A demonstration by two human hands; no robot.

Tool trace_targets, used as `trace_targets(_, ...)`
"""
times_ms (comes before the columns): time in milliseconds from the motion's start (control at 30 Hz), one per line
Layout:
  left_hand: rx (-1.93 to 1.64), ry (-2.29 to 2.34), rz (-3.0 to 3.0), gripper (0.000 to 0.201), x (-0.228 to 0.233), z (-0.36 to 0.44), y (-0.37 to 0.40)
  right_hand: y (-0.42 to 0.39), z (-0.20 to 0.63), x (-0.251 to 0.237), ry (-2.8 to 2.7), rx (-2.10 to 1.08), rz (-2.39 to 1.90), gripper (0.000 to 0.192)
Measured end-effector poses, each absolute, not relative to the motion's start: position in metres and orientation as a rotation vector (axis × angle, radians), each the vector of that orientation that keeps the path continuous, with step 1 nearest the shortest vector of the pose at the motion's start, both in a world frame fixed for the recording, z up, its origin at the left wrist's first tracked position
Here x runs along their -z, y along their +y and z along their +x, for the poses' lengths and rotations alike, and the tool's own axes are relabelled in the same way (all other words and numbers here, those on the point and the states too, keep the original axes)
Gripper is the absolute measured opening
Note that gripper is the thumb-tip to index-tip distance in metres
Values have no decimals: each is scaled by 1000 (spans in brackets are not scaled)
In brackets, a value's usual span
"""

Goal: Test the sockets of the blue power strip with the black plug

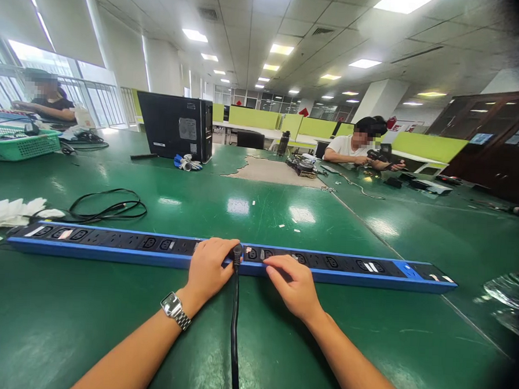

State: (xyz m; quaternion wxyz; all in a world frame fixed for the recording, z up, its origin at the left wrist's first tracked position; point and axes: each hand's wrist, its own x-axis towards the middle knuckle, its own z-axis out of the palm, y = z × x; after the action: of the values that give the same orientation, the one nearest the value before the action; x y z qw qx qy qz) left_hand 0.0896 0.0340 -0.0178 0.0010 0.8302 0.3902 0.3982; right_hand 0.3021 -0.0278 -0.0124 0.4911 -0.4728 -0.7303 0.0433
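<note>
A long blue power strip (pixel 109 244) with black sockets lies across the green table (pixel 39 322). A black plug (pixel 238 254) sits in a socket near its middle, and its black cable (pixel 235 344) runs back toward me. My left hand (pixel 210 267), with a metal watch on the wrist, grips the strip beside the plug, thumb against it. My right hand (pixel 292 280) rests flat on the strip's front edge just right of the plug, fingers pressing down.
A coiled black cable (pixel 111 210) and white gloves (pixel 6 213) lie at the left. Further back stand a black computer case (pixel 176 126) and a green basket (pixel 22 144). Two other people sit at the far left and the far right of the table.
</note>
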Motion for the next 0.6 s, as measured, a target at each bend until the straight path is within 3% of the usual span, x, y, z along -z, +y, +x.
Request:
trace_targets(300, -1305, 1163, 2674, 34, 20, 88, 37, -28, 302, 13, -1776, -114, -1160, 16)
trace_targets(600, -1390, 774, 2904, 32, 9, 98, 20, -27, 302, 13, -1773, -126, -1141, 16)
